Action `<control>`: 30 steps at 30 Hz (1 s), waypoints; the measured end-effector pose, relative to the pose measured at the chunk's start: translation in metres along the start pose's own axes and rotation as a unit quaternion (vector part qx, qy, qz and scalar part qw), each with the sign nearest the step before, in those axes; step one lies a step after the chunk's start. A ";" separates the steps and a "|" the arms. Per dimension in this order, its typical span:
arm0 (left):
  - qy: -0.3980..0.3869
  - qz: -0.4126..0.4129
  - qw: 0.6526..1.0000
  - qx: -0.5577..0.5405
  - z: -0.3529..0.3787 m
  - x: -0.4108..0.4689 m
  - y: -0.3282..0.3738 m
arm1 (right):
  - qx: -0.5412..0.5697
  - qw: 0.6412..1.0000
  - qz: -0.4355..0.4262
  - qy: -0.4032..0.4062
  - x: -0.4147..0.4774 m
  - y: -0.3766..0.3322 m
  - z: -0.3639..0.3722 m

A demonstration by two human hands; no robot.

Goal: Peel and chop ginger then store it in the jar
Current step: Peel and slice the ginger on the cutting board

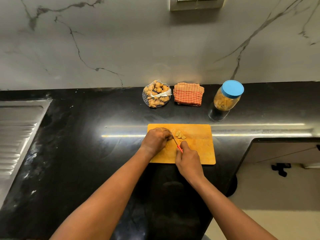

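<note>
Head view: the work is on the cutting board (199, 149), which lies on the dark surface (103, 153). The right hand (187, 160), over the board's near half, has its fingers wrapped round the red handle of a knife (175, 141), blade angled toward the board's far left. The left hand (155, 140) sits at the board's left edge, fingers (167, 135) curled down tight against the blade, apparently pinning the ginger piece being cut.

A few pale ginger slices (180, 135) lie just right of the blade, so chopping looks under way but early. Beyond the board's far left corner a net bag of ginger (156, 96) still holds many unpeeled knobs. Beyond the far right corner stands the jar (227, 96), blue lid on; nothing on the board has gone in yet. A folded checked cloth (188, 94) lies between bag and jar.

The piece under the left hand is hidden entirely. No peelings are visible, so I cannot tell whether it is peeled. The jar's yellowish contents are too blurred to identify.
</note>
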State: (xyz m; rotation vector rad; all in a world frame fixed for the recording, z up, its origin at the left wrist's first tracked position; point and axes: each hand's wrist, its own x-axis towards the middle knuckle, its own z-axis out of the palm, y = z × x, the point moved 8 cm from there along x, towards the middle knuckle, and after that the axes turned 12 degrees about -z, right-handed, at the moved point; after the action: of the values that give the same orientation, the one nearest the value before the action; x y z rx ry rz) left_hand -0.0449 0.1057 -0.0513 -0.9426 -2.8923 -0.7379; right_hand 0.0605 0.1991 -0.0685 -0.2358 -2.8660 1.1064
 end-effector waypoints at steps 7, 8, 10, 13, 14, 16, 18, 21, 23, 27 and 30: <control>-0.011 -0.016 1.000 0.002 0.004 0.003 -0.007 | -0.028 1.000 -0.001 -0.008 0.000 0.000 0.002; -0.012 -0.015 1.000 0.004 0.004 0.002 -0.006 | -0.036 0.999 -0.001 -0.013 -0.004 0.002 0.003; -0.010 -0.011 1.000 0.004 0.003 0.001 -0.005 | -0.057 0.998 -0.004 -0.025 -0.007 0.002 0.002; -0.010 -0.015 1.000 0.002 0.003 0.002 -0.003 | -0.103 0.994 -0.010 -0.036 0.002 0.002 0.000; -0.007 -0.016 1.000 0.001 0.002 0.002 -0.003 | -0.113 0.993 -0.007 -0.043 0.004 0.003 0.000; -0.005 -0.018 1.000 -0.002 0.002 0.002 -0.005 | -0.121 0.991 0.001 -0.057 0.002 0.004 0.000; -0.003 -0.017 1.000 -0.005 0.001 0.002 -0.004 | -0.123 0.991 0.005 -0.061 -0.007 0.006 -0.001; -0.001 -0.025 1.000 -0.010 -0.002 0.001 -0.003 | -0.105 0.993 0.016 -0.045 -0.012 0.010 -0.008; 0.005 -0.034 0.999 -0.022 -0.005 0.000 -0.003 | -0.090 0.996 0.016 -0.020 -0.009 0.007 -0.013; 0.007 -0.058 0.998 -0.036 -0.008 -0.002 -0.004 | -0.079 0.997 0.003 -0.009 -0.002 -0.003 -0.012; 0.000 -0.061 0.997 -0.036 -0.008 -0.002 -0.005 | -0.081 0.997 0.002 -0.016 -0.002 -0.006 -0.008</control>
State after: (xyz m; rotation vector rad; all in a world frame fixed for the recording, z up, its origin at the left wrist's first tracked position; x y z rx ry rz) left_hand -0.0469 0.0973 -0.0464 -0.7770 -2.9629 -0.8559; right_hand 0.0627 0.1998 -0.0580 -0.2342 -2.9873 0.8857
